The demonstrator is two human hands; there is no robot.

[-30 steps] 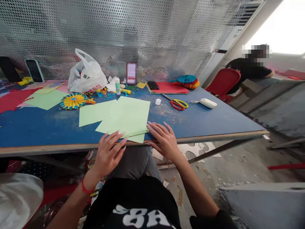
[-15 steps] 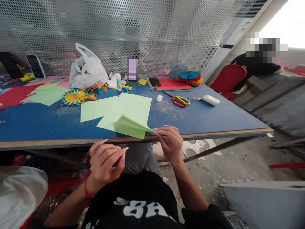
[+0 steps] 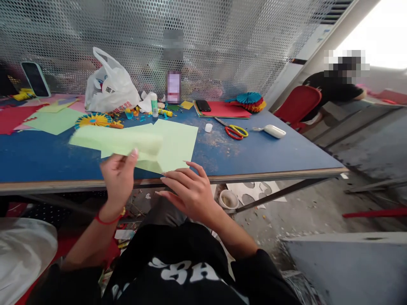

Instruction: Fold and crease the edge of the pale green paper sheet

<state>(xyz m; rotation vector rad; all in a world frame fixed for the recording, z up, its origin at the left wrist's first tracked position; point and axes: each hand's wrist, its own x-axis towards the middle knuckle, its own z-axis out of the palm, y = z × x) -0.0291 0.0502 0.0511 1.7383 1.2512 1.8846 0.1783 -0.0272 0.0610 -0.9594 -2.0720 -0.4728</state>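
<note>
My left hand [image 3: 118, 180] is closed, with thumb and fingers pinching the lower edge of a light green sheet of paper [image 3: 122, 139]. This sheet is raised and curved, slightly blurred, above the blue tabletop. Under and to the right of it lies another light green sheet [image 3: 180, 142], flat near the table's front edge. My right hand [image 3: 192, 190] is open at that edge, its fingers stretched out towards the left. The fingertips are near the papers' lower edge; whether they touch is unclear. A yellow paper rosette [image 3: 94, 120] with blue bits lies behind the raised sheet.
Red-and-yellow-handled scissors [image 3: 234, 130], a white cap [image 3: 208, 127] and a white pouch-like object [image 3: 274, 131] lie to the right. At the back are a plastic bag [image 3: 111, 91], a glue stick [image 3: 154, 106] and a phone [image 3: 202, 106] on red paper. A person [image 3: 330, 80] sits at far right.
My right hand has let go of the folded paper and moved left, its fingers opening. My left hand has risen to the table edge and now grips a green sheet, lifted towards the left.
</note>
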